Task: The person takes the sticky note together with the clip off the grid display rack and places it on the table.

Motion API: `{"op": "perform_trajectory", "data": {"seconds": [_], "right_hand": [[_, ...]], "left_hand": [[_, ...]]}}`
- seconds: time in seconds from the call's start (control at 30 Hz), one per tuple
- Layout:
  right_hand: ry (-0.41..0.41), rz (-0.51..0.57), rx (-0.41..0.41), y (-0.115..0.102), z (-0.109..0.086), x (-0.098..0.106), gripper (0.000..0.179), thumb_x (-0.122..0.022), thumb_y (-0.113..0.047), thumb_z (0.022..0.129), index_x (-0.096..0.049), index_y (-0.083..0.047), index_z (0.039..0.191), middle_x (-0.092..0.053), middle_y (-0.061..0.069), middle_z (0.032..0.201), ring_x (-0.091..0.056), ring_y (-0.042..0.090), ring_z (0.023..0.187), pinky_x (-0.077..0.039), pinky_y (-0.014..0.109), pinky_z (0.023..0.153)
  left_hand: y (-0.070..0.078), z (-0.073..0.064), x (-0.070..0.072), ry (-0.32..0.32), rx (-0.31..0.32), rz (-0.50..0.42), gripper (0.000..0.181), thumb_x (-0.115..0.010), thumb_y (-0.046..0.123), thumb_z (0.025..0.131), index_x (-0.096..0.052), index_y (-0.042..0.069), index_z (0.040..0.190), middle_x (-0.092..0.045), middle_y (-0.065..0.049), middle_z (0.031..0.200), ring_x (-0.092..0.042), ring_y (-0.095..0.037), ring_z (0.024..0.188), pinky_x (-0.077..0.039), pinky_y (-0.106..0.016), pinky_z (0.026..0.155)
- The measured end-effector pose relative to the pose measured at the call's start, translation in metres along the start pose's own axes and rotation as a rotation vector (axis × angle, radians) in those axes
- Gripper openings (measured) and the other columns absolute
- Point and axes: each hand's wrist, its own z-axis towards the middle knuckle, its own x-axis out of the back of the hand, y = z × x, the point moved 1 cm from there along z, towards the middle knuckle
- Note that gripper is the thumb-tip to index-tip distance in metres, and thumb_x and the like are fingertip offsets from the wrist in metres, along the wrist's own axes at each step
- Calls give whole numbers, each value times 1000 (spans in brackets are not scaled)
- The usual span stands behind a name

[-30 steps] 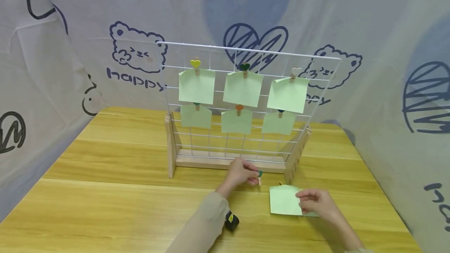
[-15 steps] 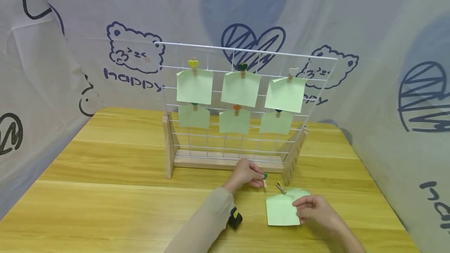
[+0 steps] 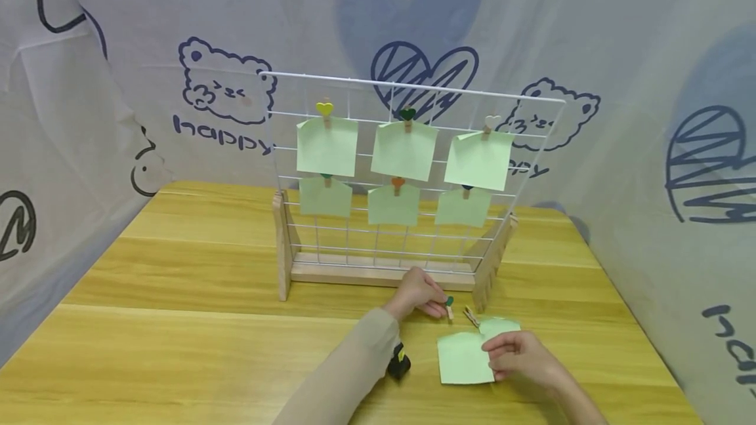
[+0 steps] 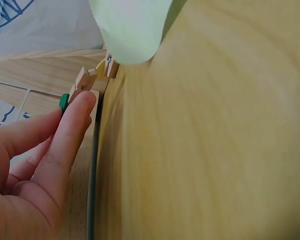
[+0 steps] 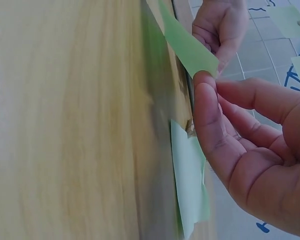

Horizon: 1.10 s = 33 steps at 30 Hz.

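Observation:
My left hand (image 3: 417,295) pinches a small wooden clothespin (image 3: 451,312) with a green heart on it, just in front of the rack's wooden base. In the left wrist view the clothespin (image 4: 82,82) points away from the fingertips, its green heart next to the index finger. Lower right, my right hand (image 3: 522,361) pinches a pale green paper note (image 3: 462,359) by its right edge. The right wrist view shows that note (image 5: 187,47) raised off the table at a slant. Behind it on the table lies another green note (image 3: 502,326), partly hidden, beside a second clothespin (image 3: 471,316).
A white wire grid rack (image 3: 413,84) in a wooden stand (image 3: 378,274) stands at the back. Several green notes (image 3: 327,146) hang on it in two rows from heart clothespins. A black wrist device (image 3: 399,362) shows by the left sleeve. Printed cloth (image 3: 319,12) surrounds the table.
The held note has come left and nearer, off the other note, exposing it and the second clothespin. My left hand has shifted slightly right with its clothespin.

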Motion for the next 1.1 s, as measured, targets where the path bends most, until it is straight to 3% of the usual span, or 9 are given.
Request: {"op": "perform_trajectory", "data": {"seconds": [0.53, 1.1], "right_hand": [[-27, 31, -18, -2, 5, -4, 35, -59, 3, 80, -46, 25, 104, -62, 21, 83, -62, 18, 68, -53, 27, 61], [-68, -23, 0, -7, 5, -7, 33, -57, 3, 82, -46, 26, 103, -61, 29, 86, -64, 24, 73, -54, 33, 64]], "left_hand": [[-2, 8, -4, -17, 60, 24, 5, -63, -9, 77, -63, -12, 75, -63, -18, 64, -64, -27, 57, -53, -29, 51], [1, 8, -8, -7, 42, 42, 2, -61, -13, 76, -62, -12, 74, -63, -22, 64, -64, -31, 58, -53, -30, 50]]}}
